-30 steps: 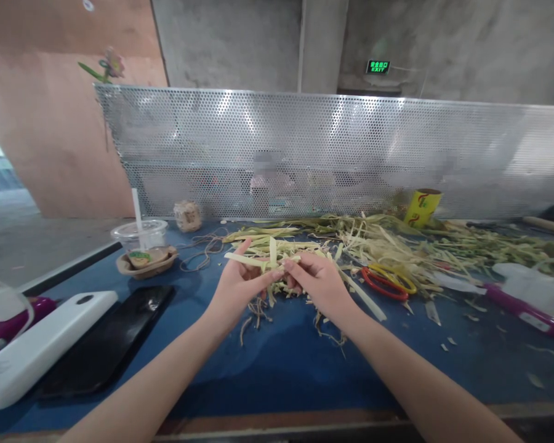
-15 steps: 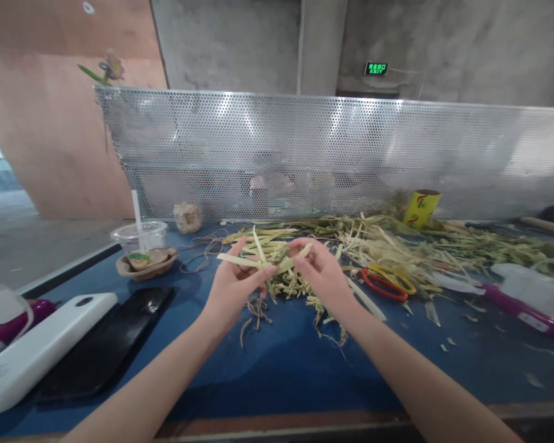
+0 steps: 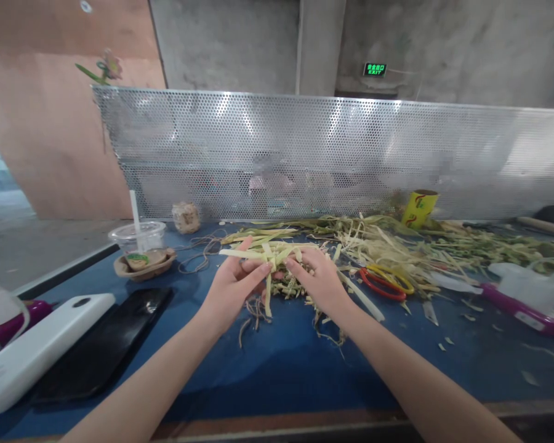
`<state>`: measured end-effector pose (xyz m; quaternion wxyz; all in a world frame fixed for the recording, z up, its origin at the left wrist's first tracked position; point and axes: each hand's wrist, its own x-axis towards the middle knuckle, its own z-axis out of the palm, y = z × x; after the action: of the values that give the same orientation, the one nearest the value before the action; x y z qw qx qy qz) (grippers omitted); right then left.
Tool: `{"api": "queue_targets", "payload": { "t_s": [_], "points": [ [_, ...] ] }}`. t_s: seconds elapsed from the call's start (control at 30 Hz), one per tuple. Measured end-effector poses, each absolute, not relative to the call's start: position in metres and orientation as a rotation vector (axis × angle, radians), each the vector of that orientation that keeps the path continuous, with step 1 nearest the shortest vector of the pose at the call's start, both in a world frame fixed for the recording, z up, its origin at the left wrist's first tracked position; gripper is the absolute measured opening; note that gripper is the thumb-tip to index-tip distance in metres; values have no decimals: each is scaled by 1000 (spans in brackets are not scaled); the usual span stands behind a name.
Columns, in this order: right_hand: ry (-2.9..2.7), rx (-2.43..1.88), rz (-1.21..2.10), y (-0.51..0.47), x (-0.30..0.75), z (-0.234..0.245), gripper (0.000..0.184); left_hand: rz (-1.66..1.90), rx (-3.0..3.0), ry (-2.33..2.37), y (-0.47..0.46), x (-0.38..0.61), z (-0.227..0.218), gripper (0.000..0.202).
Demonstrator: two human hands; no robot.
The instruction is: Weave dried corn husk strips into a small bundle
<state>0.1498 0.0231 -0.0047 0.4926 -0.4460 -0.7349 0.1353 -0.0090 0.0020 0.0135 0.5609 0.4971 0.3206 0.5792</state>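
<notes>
My left hand pinches several pale green plant strips between thumb and fingers. They cross one another at the thumb tip; one end sticks out to the left and another hangs down. My right hand is closed at the right side of the crossing, thumb and fingers on a strip. Below and behind both hands lies a pile of short plaited or knotted plant pieces, partly hidden by the fingers. Thin brown twisted cords lie just under my left hand.
Red-handled scissors with yellow on them lie right of my hands. Dried leaves spread behind, near a yellow roll. At left are a black phone, a white power bank-like block and a lidded cup. A perforated metal screen stands behind.
One strip that pointed up now hangs down from the crossing. My right hand has turned slightly, with its fingers nearer the crossing. My left hand keeps its hold.
</notes>
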Motion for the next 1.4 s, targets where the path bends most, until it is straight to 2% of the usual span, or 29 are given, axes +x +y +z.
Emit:
{"api": "queue_targets", "payload": {
  "t_s": [0.07, 0.2, 0.27, 0.37, 0.6, 0.7, 0.8, 0.93, 1.07, 1.13, 1.2, 1.33, 1.4],
  "points": [
    [-1709, -989, 565, 25, 148, -6, 35, 1376, 1183, 753, 3, -10, 15, 93],
    [-1402, -617, 1237, 24, 142, -6, 44, 1459, 1107, 671, 3, -10, 17, 99],
    [-1335, -452, 1378, 22, 140, -5, 38, 1489, 1075, 617, 3, -11, 17, 102],
    [-1263, -405, 1414, 21, 137, -6, 33, 1476, 1072, 547, 4, -12, 16, 106],
    [-1243, -640, 1095, 30, 135, -19, 28, 1415, 1066, 547, 2, -10, 15, 112],
    [-1438, -648, 1017, 25, 141, -15, 23, 1425, 1099, 576, 2, -10, 15, 112],
    [-1640, -612, 907, 17, 144, -9, 27, 1448, 1123, 616, 3, -11, 14, 112],
    [-1727, -603, 852, 16, 141, -8, 18, 1427, 1107, 641, 4, -10, 13, 105],
    [-1659, -643, 803, 22, 139, -14, 50, 1387, 1054, 633, 3, -8, 12, 89],
    [-1657, -645, 777, 23, 139, -15, 55, 1379, 1050, 644, 4, -8, 12, 84],
    [-1752, -635, 703, 21, 141, -12, 49, 1394, 1060, 681, 5, -9, 11, 83],
    [-1956, -691, 401, 18, 142, -8, 24, 1457, 1132, 774, 8, -9, 10, 93],
    [-1915, -704, 408, 20, 142, -9, 19, 1457, 1181, 781, 8, -8, 9, 97]
  ]
}}
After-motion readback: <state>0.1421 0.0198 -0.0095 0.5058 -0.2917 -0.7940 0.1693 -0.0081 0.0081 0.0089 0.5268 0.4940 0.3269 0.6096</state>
